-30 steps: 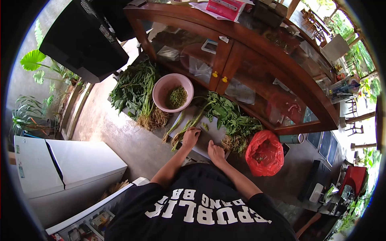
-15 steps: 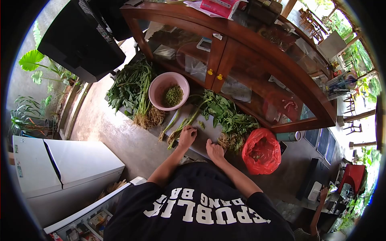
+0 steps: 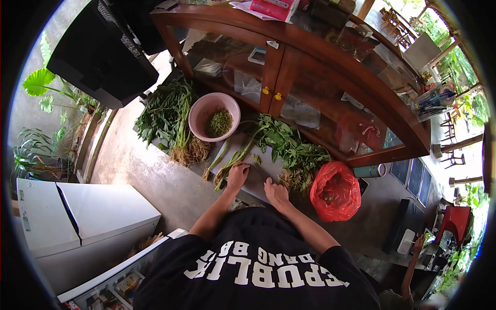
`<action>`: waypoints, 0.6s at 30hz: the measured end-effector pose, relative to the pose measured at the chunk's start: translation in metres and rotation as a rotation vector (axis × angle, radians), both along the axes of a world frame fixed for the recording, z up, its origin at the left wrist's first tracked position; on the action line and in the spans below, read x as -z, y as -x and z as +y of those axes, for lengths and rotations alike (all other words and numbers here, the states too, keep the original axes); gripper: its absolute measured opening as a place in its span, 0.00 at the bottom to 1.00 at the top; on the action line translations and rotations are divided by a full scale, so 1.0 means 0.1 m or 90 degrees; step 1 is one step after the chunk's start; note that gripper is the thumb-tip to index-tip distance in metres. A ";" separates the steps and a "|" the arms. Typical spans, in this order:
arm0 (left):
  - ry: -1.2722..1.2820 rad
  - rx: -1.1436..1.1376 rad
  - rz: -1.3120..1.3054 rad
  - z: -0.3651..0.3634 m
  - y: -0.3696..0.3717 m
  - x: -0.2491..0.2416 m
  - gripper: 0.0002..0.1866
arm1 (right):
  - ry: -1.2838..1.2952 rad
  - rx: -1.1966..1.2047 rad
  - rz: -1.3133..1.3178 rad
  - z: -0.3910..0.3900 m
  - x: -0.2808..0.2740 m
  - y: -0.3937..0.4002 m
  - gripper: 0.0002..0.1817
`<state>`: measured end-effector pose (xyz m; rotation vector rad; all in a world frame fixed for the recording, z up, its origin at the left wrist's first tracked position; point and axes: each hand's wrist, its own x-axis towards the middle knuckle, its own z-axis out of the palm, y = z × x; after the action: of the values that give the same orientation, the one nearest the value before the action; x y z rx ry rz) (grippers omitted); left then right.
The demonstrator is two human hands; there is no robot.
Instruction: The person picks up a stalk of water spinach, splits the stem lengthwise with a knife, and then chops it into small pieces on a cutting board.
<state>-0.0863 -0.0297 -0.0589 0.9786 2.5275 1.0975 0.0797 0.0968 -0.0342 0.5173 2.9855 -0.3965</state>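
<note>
My left hand is closed over a grey board, its fingertips pinched. What they hold is too small to make out. Long green stems lie beside it on the left. My right hand is closed with the index finger pointing forward. A thin dark line, like a knife blade, runs from it toward my left fingers; its handle is hidden. A few cut green bits rest on the board. Close to my right hand are the roots of a leafy green bunch.
A pink bowl with chopped greens stands behind the board. Another rooted bunch lies to its left. On the right are an open red plastic bag and a green cylinder. A glass-fronted wooden cabinet borders the back.
The view has shifted slightly. My left hand sits a little lower and further left, and the dark blade-like line between the hands now shows more plainly.
</note>
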 end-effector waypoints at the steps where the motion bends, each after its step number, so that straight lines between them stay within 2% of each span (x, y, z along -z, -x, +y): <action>1: 0.007 -0.002 -0.006 0.00 0.00 0.00 0.08 | 0.002 -0.011 -0.004 -0.01 -0.01 0.00 0.14; 4: 0.010 -0.009 -0.035 0.01 0.00 0.00 0.08 | 0.021 -0.022 -0.052 -0.01 -0.11 -0.03 0.14; 11: -0.018 -0.011 -0.028 0.03 0.00 0.00 0.08 | 0.034 0.008 -0.036 -0.07 -0.18 0.00 0.14; 13: -0.012 -0.019 -0.050 0.03 0.00 0.02 0.08 | 0.084 0.026 -0.076 -0.08 -0.21 0.02 0.12; 18: -0.025 -0.021 -0.019 0.04 0.00 0.05 0.07 | 0.061 0.029 -0.102 -0.08 0.07 0.23 0.09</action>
<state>-0.0866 -0.0262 -0.0638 0.9253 2.5158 1.1676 0.0564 0.0892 -0.0412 0.5784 2.7910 -0.4751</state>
